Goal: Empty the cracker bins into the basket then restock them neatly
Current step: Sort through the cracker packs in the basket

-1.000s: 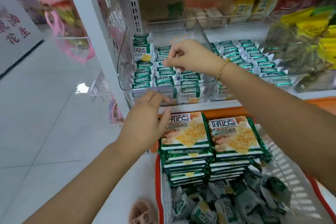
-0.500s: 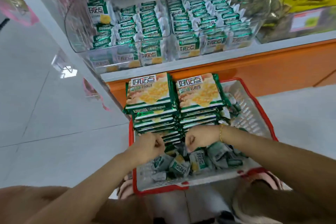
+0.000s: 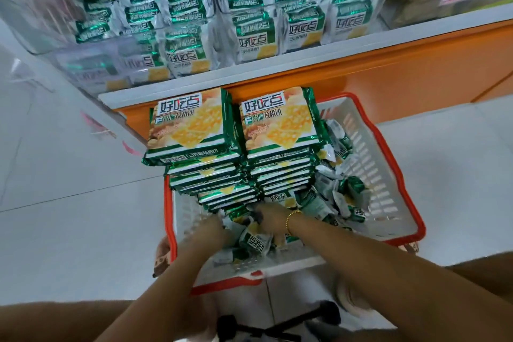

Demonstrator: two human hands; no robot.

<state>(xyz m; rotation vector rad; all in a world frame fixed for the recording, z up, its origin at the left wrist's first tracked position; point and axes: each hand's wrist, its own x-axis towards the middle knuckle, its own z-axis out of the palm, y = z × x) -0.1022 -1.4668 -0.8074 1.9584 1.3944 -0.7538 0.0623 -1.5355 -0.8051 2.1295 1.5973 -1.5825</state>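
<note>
You are working with both grips down in the near end of the basket (image 3: pixel 394 144). Your left grip (image 3: pixel 213 230) is pushing in by the near left corner, and your right grip (image 3: pixel 270 221) is digging in just beside it, wristband showing. The fingers of both are going under the wrappers, so I cannot tell whether either one is pinching a packet or lying spread. The loose cracker packets (image 3: pixel 337 197) are lying directly under and to the right of your grips. The heap is trailing off along the right wall, so your right grip is the nearer one to most of it. The packets are lying jumbled at every angle with no shared long axis, while those in the cracker bins (image 3: pixel 83 64) are standing on edge in rows, faces toward you. The bins are sitting on the shelf (image 3: pixel 416 33), up and ahead of both grips. Two tall stacks of large packs (image 3: pixel 191 122) are standing between grips and bins at the far end of the basket. As I judge it, you are going to be lifting each handful up and over those stacks, turning the packets upright on the way.
</note>
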